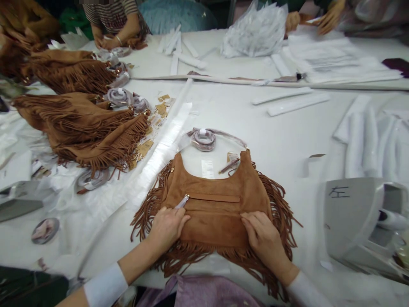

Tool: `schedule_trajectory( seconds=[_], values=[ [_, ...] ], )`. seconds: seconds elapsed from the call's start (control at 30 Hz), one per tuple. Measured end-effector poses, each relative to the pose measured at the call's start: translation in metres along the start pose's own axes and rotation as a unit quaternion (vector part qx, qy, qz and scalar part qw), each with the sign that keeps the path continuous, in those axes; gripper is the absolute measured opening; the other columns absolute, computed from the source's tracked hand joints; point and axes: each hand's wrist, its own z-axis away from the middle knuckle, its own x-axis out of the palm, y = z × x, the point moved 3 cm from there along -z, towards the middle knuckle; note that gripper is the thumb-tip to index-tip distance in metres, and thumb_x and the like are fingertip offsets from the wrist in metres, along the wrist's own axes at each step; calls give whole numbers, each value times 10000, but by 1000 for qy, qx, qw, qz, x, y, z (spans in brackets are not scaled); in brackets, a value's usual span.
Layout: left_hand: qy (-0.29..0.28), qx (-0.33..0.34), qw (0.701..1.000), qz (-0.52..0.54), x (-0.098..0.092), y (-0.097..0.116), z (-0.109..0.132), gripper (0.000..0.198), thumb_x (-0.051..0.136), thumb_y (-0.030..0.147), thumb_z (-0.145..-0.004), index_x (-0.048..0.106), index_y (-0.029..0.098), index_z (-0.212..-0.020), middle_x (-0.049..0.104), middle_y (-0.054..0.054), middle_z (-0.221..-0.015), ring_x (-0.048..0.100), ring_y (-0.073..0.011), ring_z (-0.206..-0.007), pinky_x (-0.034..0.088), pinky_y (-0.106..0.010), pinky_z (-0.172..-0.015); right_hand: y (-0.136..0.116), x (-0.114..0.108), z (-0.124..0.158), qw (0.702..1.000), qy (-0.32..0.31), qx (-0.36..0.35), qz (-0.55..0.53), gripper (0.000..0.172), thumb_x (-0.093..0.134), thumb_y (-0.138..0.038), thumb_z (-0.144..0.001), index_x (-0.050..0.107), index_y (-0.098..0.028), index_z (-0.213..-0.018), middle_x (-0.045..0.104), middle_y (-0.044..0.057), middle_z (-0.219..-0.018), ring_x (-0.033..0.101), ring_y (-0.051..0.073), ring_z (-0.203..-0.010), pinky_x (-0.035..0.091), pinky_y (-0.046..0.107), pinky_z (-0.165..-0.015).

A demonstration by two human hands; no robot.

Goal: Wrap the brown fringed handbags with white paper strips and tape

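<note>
A brown suede handbag [211, 228] with long fringe lies flat on the white table in front of me. Its zip [214, 198] runs across the upper panel, with a wrapped pull at the left end. My left hand [168, 226] grips the bag's left side just below that pull, fingers curled. On the right side, my right hand [260, 232] pinches the suede between thumb and fingers. Above the bag's opening rest its wrapped shoulder strap [226, 135] and a coiled strap [203, 140] in plastic. A small tag [232, 157] lies inside the strap's loop.
Several fringed brown bags [92, 128] are piled at the left, beside scattered tan tags [145, 147]. A grey tape dispenser [354, 221] stands at right near white rolled sheets [367, 136]. Across the table, a person in a striped shirt [111, 17] works; another person's hands [332, 17] handle white sheets.
</note>
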Motion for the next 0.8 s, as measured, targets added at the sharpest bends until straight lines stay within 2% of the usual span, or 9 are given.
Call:
schedule_trajectory(
  seconds=[0.1, 0.2, 0.3, 0.37, 0.43, 0.6, 0.7, 0.8],
  values=[
    [29, -4, 999, 42, -7, -1, 1, 211, 402, 330, -990, 530, 180, -1065, 599, -80, -1008, 592, -204, -846, 452, -321, -742, -5, -4, -6, 1000, 12, 27, -5, 150, 408, -207, -970, 554, -187, -995, 537, 81, -950, 535, 223, -922, 468, 376, -836],
    [70, 41, 996, 35, -14, 1, 1, 208, 434, 235, -967, 523, 197, -1151, 532, -100, -1118, 555, -216, -962, 473, -341, -824, -7, -3, -8, 999, -28, -11, 38, 197, 363, -105, -935, 541, -171, -988, 524, 82, -927, 517, 221, -887, 468, 369, -814],
    [87, 168, 982, -21, -19, 10, -1, 312, 414, 116, -942, 523, 226, -1213, 501, -112, -1273, 507, -241, -1084, 438, -389, -939, -6, -1, -8, 987, -63, -94, 118, 298, 352, -1, -856, 559, -142, -1018, 538, 100, -950, 493, 225, -842, 457, 361, -749],
    [68, 265, 961, -40, -18, 17, -3, 359, 392, 86, -940, 493, 200, -1265, 480, -111, -1359, 495, -226, -1120, 419, -362, -972, -7, -1, -9, 976, -73, -153, 139, 324, 360, 25, -827, 562, -133, -1024, 545, 117, -1009, 483, 229, -859, 450, 363, -750],
    [39, 314, 948, -46, -17, 20, -6, 367, 373, 88, -946, 472, 161, -1291, 495, -116, -1373, 511, -211, -1111, 420, -332, -961, -9, -3, -13, 969, -94, -186, 131, 311, 360, 34, -820, 563, -136, -983, 542, 114, -993, 475, 229, -866, 448, 368, -771],
    [12, 330, 944, -8, -16, 11, -11, 415, 388, 161, -955, 418, 186, -1368, 463, -91, -1437, 480, -203, -1204, 376, -353, -1003, -8, -8, -26, 968, -154, -182, 77, 261, 347, 23, -834, 515, -177, -835, 519, 70, -849, 461, 215, -792, 454, 360, -742],
    [10, 329, 944, -2, -12, 3, -12, 489, 412, 316, -971, 331, 202, -1439, 382, -76, -1502, 370, -233, -1324, 336, -399, -1039, -2, -8, -32, 975, -155, -161, 21, 264, 323, -3, -871, 509, -183, -926, 542, 60, -873, 506, 205, -822, 474, 348, -767],
    [11, 324, 946, -20, -7, -1, -13, 573, 408, 409, -970, 250, 206, -1482, 319, -54, -1540, 280, -268, -1381, 301, -440, -1067, 8, -4, -38, 986, -141, -89, -31, 170, 338, -127, -965, 488, -200, -994, 576, 39, -878, 572, 185, -825, 486, 318, -749]
  ],
)
